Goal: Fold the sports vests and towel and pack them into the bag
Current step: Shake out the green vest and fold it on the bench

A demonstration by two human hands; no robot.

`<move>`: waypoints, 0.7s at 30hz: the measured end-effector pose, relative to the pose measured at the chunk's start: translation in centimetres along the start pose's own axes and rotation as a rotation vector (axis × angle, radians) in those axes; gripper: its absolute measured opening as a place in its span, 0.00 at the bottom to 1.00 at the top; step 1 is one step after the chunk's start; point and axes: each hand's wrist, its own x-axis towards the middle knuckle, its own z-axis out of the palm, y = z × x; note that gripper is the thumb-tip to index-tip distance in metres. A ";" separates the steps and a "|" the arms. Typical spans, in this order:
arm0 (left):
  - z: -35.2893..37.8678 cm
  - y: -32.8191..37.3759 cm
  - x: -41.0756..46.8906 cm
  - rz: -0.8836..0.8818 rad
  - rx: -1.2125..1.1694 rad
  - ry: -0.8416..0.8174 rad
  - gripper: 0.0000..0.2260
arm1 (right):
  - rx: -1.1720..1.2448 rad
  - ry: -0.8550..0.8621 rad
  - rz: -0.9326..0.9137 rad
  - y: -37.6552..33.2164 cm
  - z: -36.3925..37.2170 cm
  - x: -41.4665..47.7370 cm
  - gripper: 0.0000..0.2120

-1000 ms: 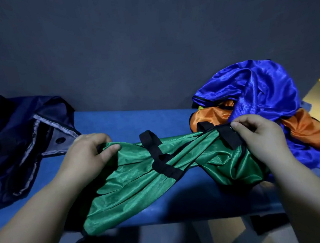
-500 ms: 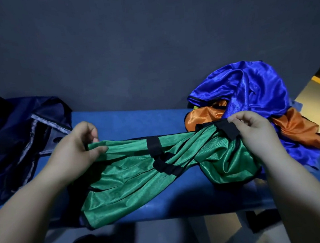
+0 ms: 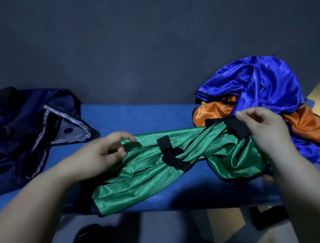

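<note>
A shiny green sports vest with black trim lies bunched and stretched across the blue bench. My left hand holds its left end with curled fingers. My right hand pinches a black strap at its right end. Behind the right hand sits a pile with a blue vest on top and an orange vest under it. A dark navy bag lies open at the left end of the bench.
A dark wall rises right behind the bench. The green vest's lower corner hangs over the bench's front edge. Below the bench is grey floor with a dark shape, and a yellowish floor patch shows at the far right.
Both hands have kept hold of the green vest and drawn it out a little wider. My left fingers have shifted their hold on the cloth's left end.
</note>
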 end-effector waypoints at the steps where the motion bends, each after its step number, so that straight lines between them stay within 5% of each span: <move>1: -0.1 0.0 -0.1 0.016 -0.033 0.006 0.13 | 0.003 0.007 0.003 0.1 0.0 0.0 0.06; 9: 0.6 -0.7 -0.4 -0.078 -0.119 -0.144 0.21 | 0.014 0.000 0.006 0.0 0.2 0.0 0.06; 13: 1.1 -0.9 0.4 -0.095 0.027 -0.101 0.04 | 0.023 -0.012 -0.006 -0.1 0.1 0.1 0.06; 21: 0.7 -0.9 0.1 0.023 0.000 0.073 0.11 | 0.059 -0.050 -0.044 0.0 -0.3 0.2 0.06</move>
